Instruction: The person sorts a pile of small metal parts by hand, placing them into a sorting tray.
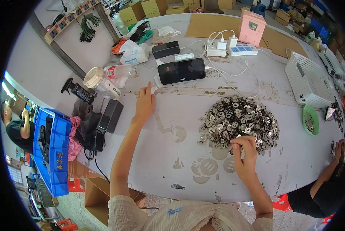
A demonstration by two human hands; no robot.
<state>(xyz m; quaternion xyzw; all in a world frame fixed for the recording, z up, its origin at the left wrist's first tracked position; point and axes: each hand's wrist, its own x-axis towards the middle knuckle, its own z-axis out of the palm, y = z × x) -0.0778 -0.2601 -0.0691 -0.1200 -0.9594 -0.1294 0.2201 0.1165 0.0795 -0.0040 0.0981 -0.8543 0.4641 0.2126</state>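
My left hand (144, 104) reaches across the table, its index finger stretched toward a crumpled white tissue (155, 85). Just beyond it a black smartphone (182, 71) leans on its long side with a cable plugged in. I see nothing held in that hand. My right hand (245, 154) is at the near edge of a heap of small silvery metal parts (234, 119), flat and ring-like with cut-outs. Its thumb and index finger are pinched together; whatever sits between them is too small to make out.
A white basket (309, 82) and a green bowl (310, 120) stand to the right, near another person's hands (339, 149). Power strips (241, 50) and a pink box (251, 27) are at the back. A jar (99, 81), bottle (122, 71) and blue bin (52, 154) lie left.
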